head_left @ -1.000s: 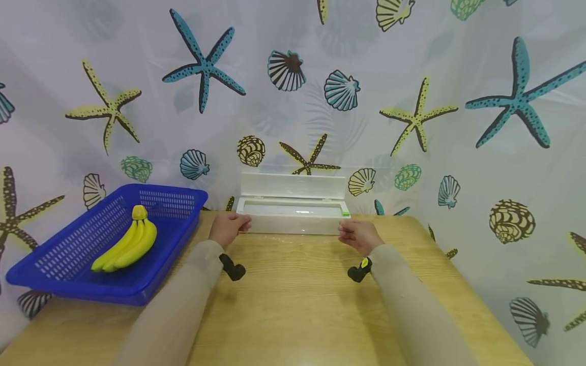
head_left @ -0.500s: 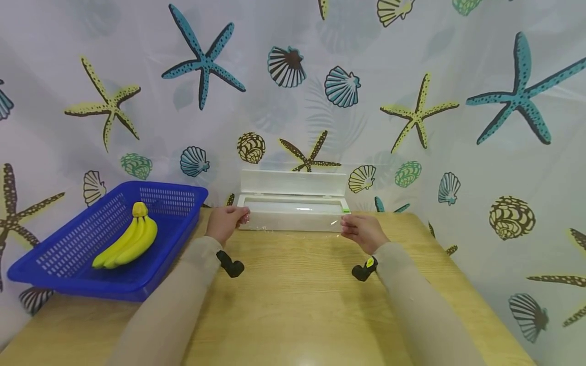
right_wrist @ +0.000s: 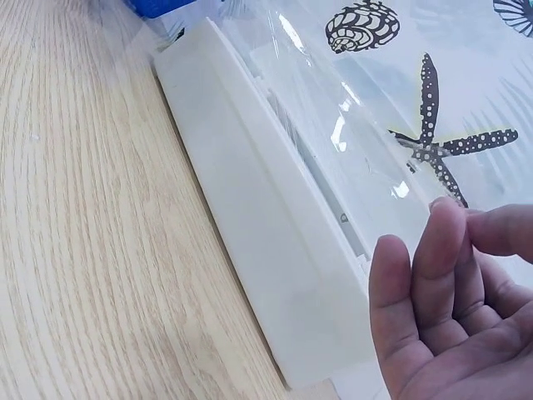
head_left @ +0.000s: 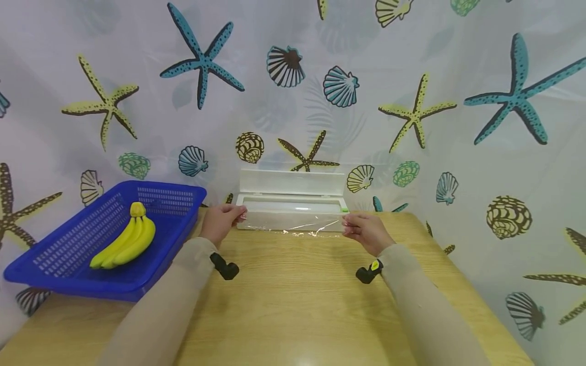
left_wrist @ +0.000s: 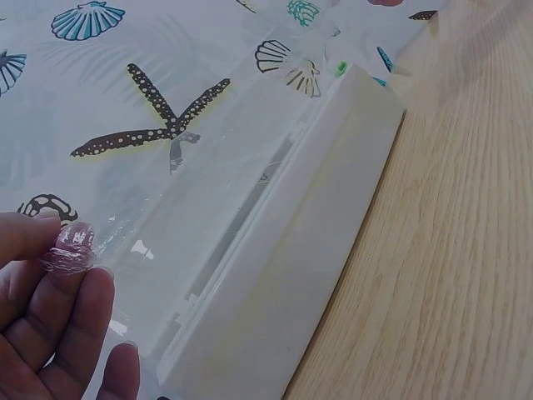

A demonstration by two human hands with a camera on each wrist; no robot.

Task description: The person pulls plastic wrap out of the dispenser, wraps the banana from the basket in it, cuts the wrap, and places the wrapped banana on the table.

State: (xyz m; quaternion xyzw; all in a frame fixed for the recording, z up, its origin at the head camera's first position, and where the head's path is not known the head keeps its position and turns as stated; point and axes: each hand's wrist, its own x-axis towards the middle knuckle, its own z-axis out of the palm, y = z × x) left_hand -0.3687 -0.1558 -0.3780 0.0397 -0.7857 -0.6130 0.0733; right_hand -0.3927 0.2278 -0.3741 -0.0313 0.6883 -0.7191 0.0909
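Observation:
A long white cling film dispenser box point(head_left: 263, 220) stands at the back of the table, its lid point(head_left: 293, 182) raised against the curtain. Clear cling film point(left_wrist: 143, 250) stretches out of it between both hands. My left hand point(head_left: 218, 222) pinches the film's left corner between thumb and fingers; a crumpled bit shows at the fingertips in the left wrist view. At the other corner, my right hand point(head_left: 368, 231) pinches the film between thumb and forefinger. The film's front edge glints just in front of the box. A green tab point(head_left: 345, 210) sits at the box's right end.
To the left, a blue plastic basket point(head_left: 41, 254) holds a bunch of yellow bananas point(head_left: 130, 241). The wooden table point(head_left: 293, 295) reaches back to a curtain point(head_left: 293, 30) printed with starfish and shells, which also runs along the right side.
Both hands have drawn slightly apart and up, pulling the cling film out a little toward me, so more of it glints before the box. The basket and bananas stay put.

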